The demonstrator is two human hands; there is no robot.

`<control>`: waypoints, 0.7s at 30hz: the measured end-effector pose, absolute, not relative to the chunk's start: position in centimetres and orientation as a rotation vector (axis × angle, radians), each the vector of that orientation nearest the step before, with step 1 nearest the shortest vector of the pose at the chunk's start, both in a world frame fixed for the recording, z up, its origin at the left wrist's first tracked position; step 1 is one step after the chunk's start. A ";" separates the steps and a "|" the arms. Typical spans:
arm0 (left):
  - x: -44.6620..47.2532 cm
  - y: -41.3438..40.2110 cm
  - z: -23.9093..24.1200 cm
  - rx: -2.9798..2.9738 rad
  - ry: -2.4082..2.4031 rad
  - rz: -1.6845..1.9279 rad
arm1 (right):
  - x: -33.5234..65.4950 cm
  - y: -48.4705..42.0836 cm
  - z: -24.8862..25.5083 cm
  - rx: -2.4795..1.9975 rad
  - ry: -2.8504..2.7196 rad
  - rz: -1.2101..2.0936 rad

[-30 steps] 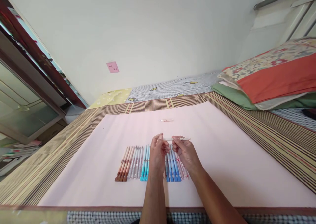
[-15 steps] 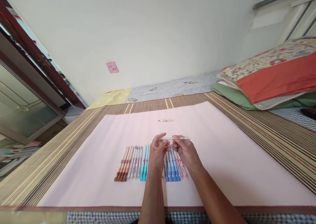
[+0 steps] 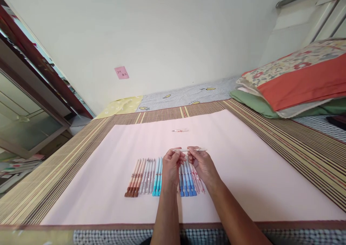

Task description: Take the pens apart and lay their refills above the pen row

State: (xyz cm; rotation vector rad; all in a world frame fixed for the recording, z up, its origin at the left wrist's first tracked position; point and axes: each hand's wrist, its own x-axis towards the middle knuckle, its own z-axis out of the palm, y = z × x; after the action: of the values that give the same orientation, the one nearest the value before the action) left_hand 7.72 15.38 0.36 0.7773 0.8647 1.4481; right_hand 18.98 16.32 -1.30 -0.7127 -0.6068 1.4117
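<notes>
Both my hands pinch one slim whitish pen, held level above the row of pens. My left hand closes on its left end, and my right hand grips it farther right, with the tip sticking out beyond. Beneath and around my wrists lie brown pens, clear pens, turquoise pens, blue pens and pink-patterned pens, side by side. My left hand and forearm hide part of the row. Farther off lies a single clear pen part with a dark tip.
A pale pink sheet covers the striped mat. A floral and red pillow rests on green cloth at the right. Behind stands a white wall with a pink note.
My left thumb and fingers have closed from a looser hold onto the pen's left end. My right hand keeps its pinch. The view has shifted slightly.
</notes>
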 end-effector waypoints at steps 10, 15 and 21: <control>7.4 15.4 0.1 0.715 0.855 1.410 | 19.0 16.4 -1.5 -0.733 -0.610 1.411; 7.5 15.6 -0.2 0.709 1.005 1.443 | 18.9 16.4 -1.6 -0.737 -0.648 1.412; 7.5 15.6 -0.3 0.761 0.916 1.437 | 18.8 16.4 -1.6 -0.727 -0.592 1.416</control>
State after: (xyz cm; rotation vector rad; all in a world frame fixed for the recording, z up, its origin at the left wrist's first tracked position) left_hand 7.52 15.64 -0.25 0.7612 0.9160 1.4371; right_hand 18.82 16.43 -1.57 -0.7270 -0.5923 1.4161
